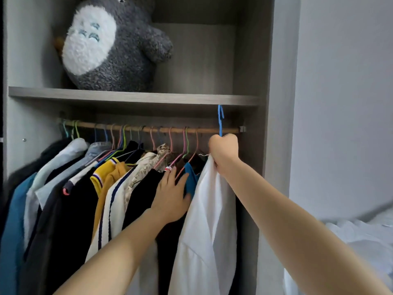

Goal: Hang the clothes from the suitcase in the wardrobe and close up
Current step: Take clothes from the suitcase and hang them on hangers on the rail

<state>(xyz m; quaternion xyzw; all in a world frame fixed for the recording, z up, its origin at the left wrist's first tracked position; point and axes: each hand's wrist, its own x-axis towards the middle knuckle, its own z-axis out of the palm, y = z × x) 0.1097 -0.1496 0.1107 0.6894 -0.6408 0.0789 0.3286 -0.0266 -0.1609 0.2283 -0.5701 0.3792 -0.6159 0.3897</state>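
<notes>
A grey wardrobe (263,60) stands by a pale wall. Its rail (161,129) is crowded with hung clothes (70,209), and a plush toy (110,45) sits on the shelf (136,96). Our right hand (223,153) grips the blue hanger (220,127) carrying a white shirt (208,220), its hook not yet on the rail. Our left hand (170,196) has straight fingers (171,175) pressing the clothes aside. Closing up is left; we cannot see the suitcase.

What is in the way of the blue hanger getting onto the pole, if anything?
Nothing visible. The right hand grips the blue hanger, its hook raised over the bare right end of the rod. The left hand presses the hung clothes away from the white shirt.
</notes>
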